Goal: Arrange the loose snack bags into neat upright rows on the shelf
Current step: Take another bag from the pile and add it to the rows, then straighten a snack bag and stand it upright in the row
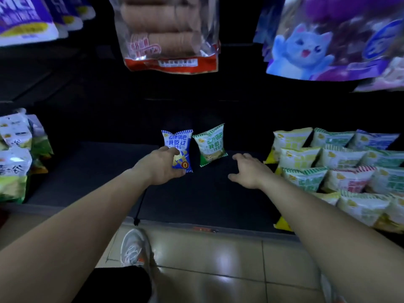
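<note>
A blue and white snack bag [178, 145] stands upright at the middle of the dark bottom shelf [91, 171], and my left hand [161, 167] grips its lower left side. Right beside it stands a green and white snack bag [209, 145], tilted a little, touched by nothing. My right hand [249, 169] hovers palm down just right of the green bag, fingers spread, holding nothing. Several more small snack bags [341, 169] in green, yellow, red and blue lie in loose overlapping rows on the right of the shelf.
Larger green and white bags [15, 154] stand at the shelf's left end. Hanging above are a biscuit bag [170, 33], a purple cat bag [328, 40] and purple-white bags [26, 18]. My shoe [135, 248] rests on the tiled floor below the shelf's front edge [196, 226].
</note>
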{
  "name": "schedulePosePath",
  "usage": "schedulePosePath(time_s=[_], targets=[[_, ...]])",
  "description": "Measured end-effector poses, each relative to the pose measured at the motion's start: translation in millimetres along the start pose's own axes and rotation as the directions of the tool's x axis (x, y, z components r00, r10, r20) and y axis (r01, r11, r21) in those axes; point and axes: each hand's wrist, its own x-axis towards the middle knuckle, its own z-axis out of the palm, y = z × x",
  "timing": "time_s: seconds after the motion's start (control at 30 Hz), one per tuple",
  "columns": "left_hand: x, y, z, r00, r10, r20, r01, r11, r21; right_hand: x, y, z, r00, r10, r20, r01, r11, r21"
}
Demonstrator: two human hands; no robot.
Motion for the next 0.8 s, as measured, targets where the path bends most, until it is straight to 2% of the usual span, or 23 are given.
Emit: schedulePosePath(time_s=[0.13,0.33,0.5,0.57,0.8], targets=[[26,-2,1,1.000,-0.017,-0.024,0.015,0.996,-0.091,69,-6,24,0.998,0.060,-0.021,-0.055,0.980,0.191],[44,0,24,1.000,-0.014,0.017,0.016,0.994,-0.109,154,-6,48,0.977,0.183,-0.109,-0.116,0.888,0.445],[53,-2,36,0.997,-0.032,0.075,0.039,0.995,-0.094,183,-4,64,0.984,0.133,-0.115,-0.043,0.816,0.576],[53,-4,37,0.996,-0.040,0.081,0.049,0.992,-0.114,189,-6,69,0.983,0.126,-0.133,-0.018,0.789,0.614],[48,-5,37,0.996,-0.033,0.085,0.040,0.995,-0.088,180,-4,70,0.969,0.146,-0.201,0.006,0.796,0.605]])
